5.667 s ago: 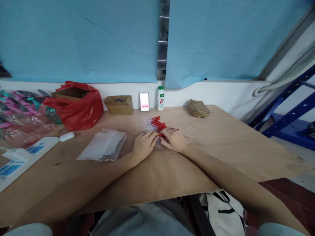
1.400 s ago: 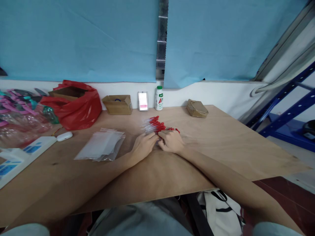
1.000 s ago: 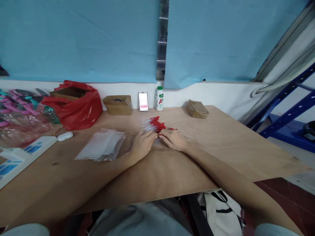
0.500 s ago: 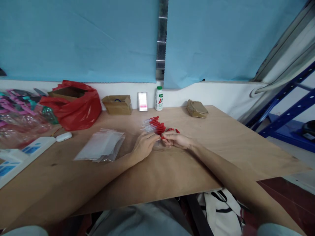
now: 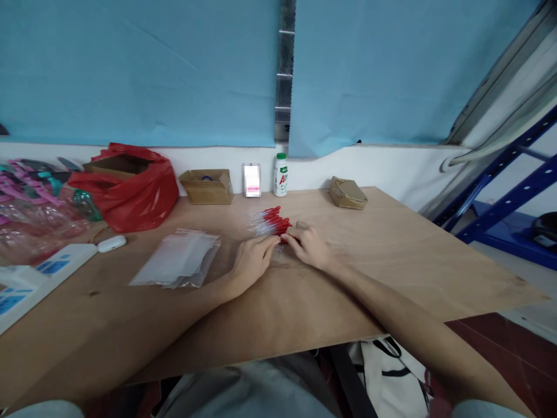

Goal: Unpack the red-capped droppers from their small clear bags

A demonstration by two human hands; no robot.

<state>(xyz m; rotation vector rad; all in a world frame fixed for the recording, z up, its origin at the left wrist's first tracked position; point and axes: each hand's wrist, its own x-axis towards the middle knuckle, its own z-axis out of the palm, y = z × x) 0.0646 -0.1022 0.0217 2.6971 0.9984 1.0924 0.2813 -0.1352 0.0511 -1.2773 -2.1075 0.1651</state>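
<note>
Several slim red-handled tools with thin pale shafts lie in a pile on the wooden table, their handles to the right. My left hand is just in front of the pile, thumb and fingers pinched together. Touching or almost touching its fingertips is my right hand, its fingers curled and closed. What either hand holds is too small and covered to make out. Clear thin pieces lie on the wood below the fingertips.
Left of my hands lies a stack of clear plastic bags. A power strip and a red bag are farther left. Along the wall stand an open carton, a phone, a bottle and a small box.
My right hand has turned over, its back now upward, and covers the red pieces that showed beside it. My left hand has hardly moved.
</note>
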